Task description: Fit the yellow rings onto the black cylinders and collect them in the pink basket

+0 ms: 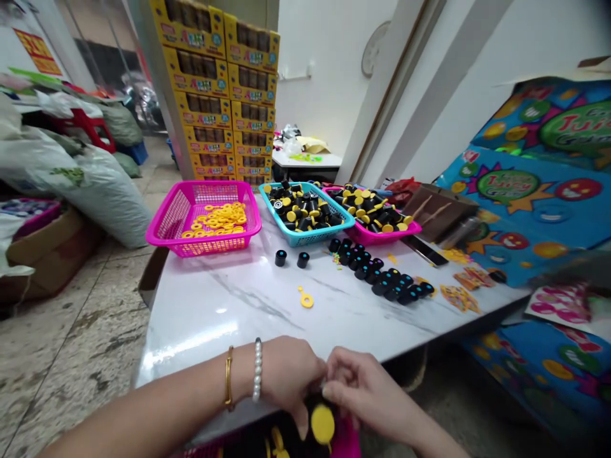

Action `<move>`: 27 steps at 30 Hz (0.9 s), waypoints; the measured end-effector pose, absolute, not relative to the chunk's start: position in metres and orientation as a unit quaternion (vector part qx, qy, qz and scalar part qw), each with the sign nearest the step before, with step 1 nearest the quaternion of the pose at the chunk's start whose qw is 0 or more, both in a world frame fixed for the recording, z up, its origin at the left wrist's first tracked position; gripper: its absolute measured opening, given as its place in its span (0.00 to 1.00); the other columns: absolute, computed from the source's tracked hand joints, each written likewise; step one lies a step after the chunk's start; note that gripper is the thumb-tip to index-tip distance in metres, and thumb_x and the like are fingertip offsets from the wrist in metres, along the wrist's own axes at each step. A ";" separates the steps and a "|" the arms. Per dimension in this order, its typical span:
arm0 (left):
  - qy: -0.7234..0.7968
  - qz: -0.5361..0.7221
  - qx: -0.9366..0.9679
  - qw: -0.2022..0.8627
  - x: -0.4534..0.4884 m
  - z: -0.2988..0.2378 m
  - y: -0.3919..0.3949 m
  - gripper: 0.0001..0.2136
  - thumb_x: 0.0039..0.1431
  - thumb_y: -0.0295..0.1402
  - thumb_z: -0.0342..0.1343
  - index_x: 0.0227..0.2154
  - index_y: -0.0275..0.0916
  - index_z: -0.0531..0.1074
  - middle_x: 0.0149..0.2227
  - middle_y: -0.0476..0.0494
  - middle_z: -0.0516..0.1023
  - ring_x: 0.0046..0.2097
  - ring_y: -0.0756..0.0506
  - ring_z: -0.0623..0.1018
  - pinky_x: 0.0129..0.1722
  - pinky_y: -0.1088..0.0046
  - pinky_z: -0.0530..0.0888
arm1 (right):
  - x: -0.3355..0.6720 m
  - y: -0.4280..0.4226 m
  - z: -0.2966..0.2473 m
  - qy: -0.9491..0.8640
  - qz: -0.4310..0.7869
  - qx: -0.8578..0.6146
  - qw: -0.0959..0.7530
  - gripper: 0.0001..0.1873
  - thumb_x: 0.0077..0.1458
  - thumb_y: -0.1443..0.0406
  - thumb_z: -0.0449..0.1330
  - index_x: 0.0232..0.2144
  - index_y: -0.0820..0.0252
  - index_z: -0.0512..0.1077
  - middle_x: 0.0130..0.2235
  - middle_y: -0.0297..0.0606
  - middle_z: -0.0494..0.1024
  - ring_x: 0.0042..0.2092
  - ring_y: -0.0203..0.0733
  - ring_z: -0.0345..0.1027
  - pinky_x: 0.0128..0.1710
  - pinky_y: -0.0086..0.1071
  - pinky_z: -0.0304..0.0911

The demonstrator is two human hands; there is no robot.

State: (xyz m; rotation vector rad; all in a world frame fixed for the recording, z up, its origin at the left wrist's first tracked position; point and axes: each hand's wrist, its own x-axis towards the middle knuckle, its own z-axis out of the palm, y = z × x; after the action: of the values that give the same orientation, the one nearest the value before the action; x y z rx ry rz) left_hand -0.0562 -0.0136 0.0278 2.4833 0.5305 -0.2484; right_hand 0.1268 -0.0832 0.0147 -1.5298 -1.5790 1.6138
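Observation:
Low at the table's near edge, my left hand (292,375), with a gold bangle and a pearl bracelet at the wrist, is closed around a black cylinder with a yellow round end (323,424). My right hand (356,385) has its fingers curled, with the thumb pressed against the same cylinder's upper end. What lies between the fingertips is partly hidden. Beneath both hands is a pink basket (352,442) with black and yellow pieces in it. Ahead of my hands, a yellow ring with a small tab (306,300) lies on the white table (229,324).
A pink basket (162,213) holds yellow rings. A turquoise basket (305,238) and another pink basket (367,238) hold black-and-yellow cylinders. Two black cylinders (280,257) stand apart, near rows of black cylinders (382,277). Blue cartons (534,191) stand right, stacked yellow boxes (205,111) behind.

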 end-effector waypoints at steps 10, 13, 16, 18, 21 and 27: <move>0.478 0.268 0.802 0.237 -0.078 0.025 0.058 0.09 0.56 0.40 0.56 0.30 0.38 0.70 0.25 0.49 0.74 0.27 0.49 0.71 0.28 0.75 0.63 | 0.143 0.076 0.028 -0.692 0.204 -0.597 0.351 0.12 0.50 0.61 0.61 0.36 0.59 0.68 0.34 0.36 0.73 0.25 0.35 0.65 0.28 0.30 0.61; 0.463 0.270 0.810 0.239 -0.079 0.018 0.062 0.12 0.60 0.40 0.52 0.26 0.38 0.68 0.24 0.49 0.73 0.26 0.50 0.70 0.28 0.75 0.62 | 0.134 0.088 0.028 -0.724 0.150 -0.587 0.329 0.11 0.49 0.66 0.61 0.38 0.59 0.70 0.35 0.36 0.74 0.29 0.36 0.65 0.34 0.31 0.60; 0.399 0.208 0.861 0.238 -0.073 0.010 0.057 0.12 0.62 0.39 0.49 0.27 0.39 0.71 0.26 0.48 0.73 0.28 0.50 0.71 0.30 0.75 0.64 | 0.135 0.059 0.025 -0.749 0.146 -0.566 0.313 0.06 0.53 0.66 0.58 0.36 0.57 0.71 0.32 0.34 0.74 0.31 0.38 0.66 0.36 0.32 0.59; 0.404 0.219 0.866 0.199 -0.067 0.005 0.060 0.10 0.62 0.38 0.49 0.34 0.41 0.73 0.33 0.46 0.73 0.33 0.48 0.73 0.34 0.74 0.67 | 0.141 0.036 0.021 -0.748 0.173 -0.566 0.301 0.06 0.54 0.65 0.57 0.36 0.57 0.71 0.31 0.34 0.74 0.31 0.39 0.67 0.35 0.32 0.59; 0.504 0.311 0.796 0.126 -0.060 0.001 0.079 0.13 0.58 0.40 0.53 0.43 0.40 0.68 0.42 0.42 0.69 0.40 0.45 0.73 0.39 0.70 0.70 | 0.152 0.030 0.018 -0.719 0.200 -0.596 0.296 0.10 0.52 0.64 0.59 0.39 0.57 0.70 0.34 0.35 0.75 0.29 0.38 0.66 0.34 0.33 0.60; 0.612 0.324 0.709 0.137 -0.068 -0.010 0.116 0.24 0.52 0.37 0.59 0.51 0.36 0.63 0.48 0.35 0.66 0.47 0.40 0.71 0.45 0.64 0.70 | 0.130 0.100 0.019 -0.714 0.214 -0.603 0.285 0.15 0.49 0.68 0.62 0.41 0.60 0.69 0.30 0.33 0.74 0.30 0.38 0.67 0.34 0.32 0.59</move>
State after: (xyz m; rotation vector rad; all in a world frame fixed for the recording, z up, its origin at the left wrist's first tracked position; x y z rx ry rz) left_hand -0.0682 0.1162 -0.0097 2.0508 1.7716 0.9367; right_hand 0.1296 0.1004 0.0186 -1.6120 -1.9088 0.5726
